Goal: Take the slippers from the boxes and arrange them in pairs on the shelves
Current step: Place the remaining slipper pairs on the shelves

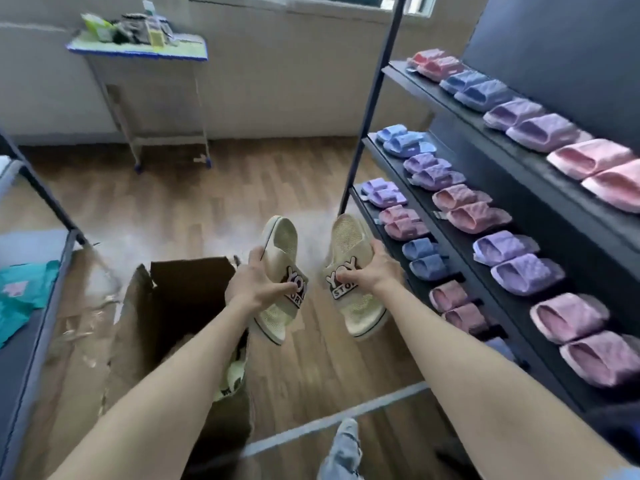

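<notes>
Two bare forearms stretch out, a slipper in each hand! The left hand (258,285) grips the first beige slipper (280,251) by the strap, thumb laid across the printed logo, fingers wrapped round the edge. The right hand (372,271) clutches the second beige slipper (346,237), fingers curled over its strap. Both hang in the air, side by side but apart, above the wood floor (173,202), between the open cardboard box (166,306) on the left and the dark shelves (540,206) on the right. Pink, blue and purple shelved slippers (540,133) sit there in pairs. Another pale slipper (235,372) shows inside the box.
</notes>
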